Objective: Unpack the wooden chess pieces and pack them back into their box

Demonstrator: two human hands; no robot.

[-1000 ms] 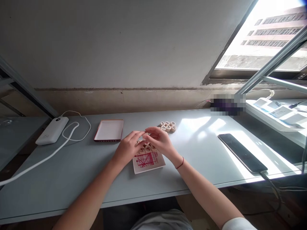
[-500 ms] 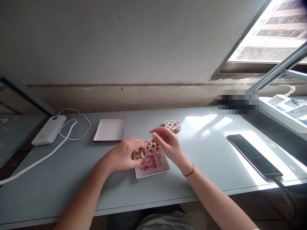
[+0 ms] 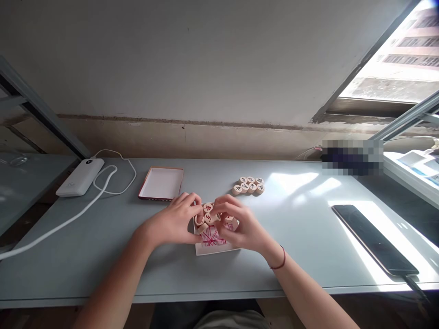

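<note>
Several wooden xiangqi pieces with red characters (image 3: 207, 209) lie in a shallow white box (image 3: 206, 250) near the desk's front edge. Red lines mark its inside bottom. My left hand (image 3: 174, 221) reaches over the box's left side, its fingers and thumb closed about a tilted xiangqi piece (image 3: 203, 228). From the right, my right hand (image 3: 242, 224) curves over the box, thumb apart from the fingers, close to the pieces; nothing held shows in it. Behind it, more pieces with black characters (image 3: 252, 186) stand in two rows on the desk.
A shallow lid (image 3: 161, 183), white inside, rests to the left. Farther left are a white power bank (image 3: 80, 177) and its cable (image 3: 82, 211). A phone (image 3: 373, 240) with a dark cable lies at the right. The grey desk (image 3: 154, 278) ends at a wall.
My right hand has let go of a piece, which stands at the left of the front row, and has come back over the box. My left hand remains at the box's left.
</note>
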